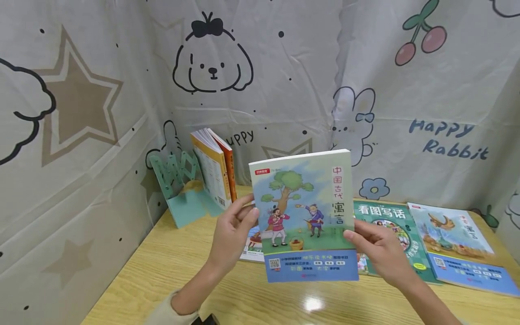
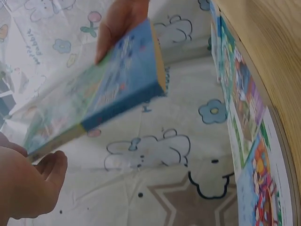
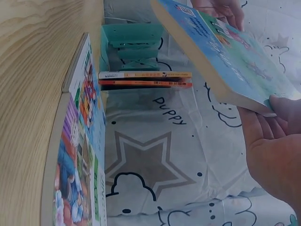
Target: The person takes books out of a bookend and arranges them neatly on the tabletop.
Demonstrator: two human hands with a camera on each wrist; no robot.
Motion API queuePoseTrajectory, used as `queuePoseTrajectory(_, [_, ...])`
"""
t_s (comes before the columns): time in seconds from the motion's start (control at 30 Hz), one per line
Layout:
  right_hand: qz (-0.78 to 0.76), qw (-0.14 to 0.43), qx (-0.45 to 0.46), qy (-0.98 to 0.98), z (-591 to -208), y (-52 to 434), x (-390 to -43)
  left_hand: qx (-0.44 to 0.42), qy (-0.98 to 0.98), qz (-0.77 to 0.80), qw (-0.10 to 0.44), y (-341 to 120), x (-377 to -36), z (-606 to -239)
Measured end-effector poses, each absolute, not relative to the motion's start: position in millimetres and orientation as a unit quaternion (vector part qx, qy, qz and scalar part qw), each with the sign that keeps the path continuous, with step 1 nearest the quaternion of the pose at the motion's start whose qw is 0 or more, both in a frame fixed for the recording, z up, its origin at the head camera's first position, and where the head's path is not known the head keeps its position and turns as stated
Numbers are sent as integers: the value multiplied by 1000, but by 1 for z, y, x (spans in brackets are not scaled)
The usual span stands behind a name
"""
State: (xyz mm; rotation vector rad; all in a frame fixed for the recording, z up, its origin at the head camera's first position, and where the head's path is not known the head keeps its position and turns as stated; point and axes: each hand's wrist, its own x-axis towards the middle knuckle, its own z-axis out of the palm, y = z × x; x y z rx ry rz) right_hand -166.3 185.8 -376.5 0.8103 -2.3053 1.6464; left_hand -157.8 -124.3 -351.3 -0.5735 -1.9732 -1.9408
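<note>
A children's picture book [image 1: 304, 212] with a tree and two figures on its cover is held upright above the wooden table [image 1: 170, 266]. My left hand [image 1: 233, 232] grips its left edge, thumb on the cover. My right hand [image 1: 375, 250] grips its lower right edge. The left wrist view shows the book [image 2: 108, 89] from below, with my left hand [image 2: 30, 181] at its near edge. In the right wrist view the book [image 3: 221, 52] slants overhead and my right hand [image 3: 275, 146] holds its corner.
A teal folding bookstand [image 1: 183, 192] at the back left holds two upright books [image 1: 215, 169]. Flat on the table lie a green book [image 1: 390, 225], a blue-bottomed book [image 1: 459, 246] and another book [image 1: 253, 246] under the held one. Printed fabric walls surround the table.
</note>
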Motion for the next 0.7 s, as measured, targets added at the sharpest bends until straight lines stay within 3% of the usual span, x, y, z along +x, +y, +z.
queuePoseTrajectory(0.3, [556, 82, 185, -806, -382, 213, -160, -171, -696, -681, 149, -144, -178, -361])
queuePoseTrajectory(0.7, [575, 67, 146, -802, -387, 248, -155, -97, -718, -674, 146, -167, -206, -371])
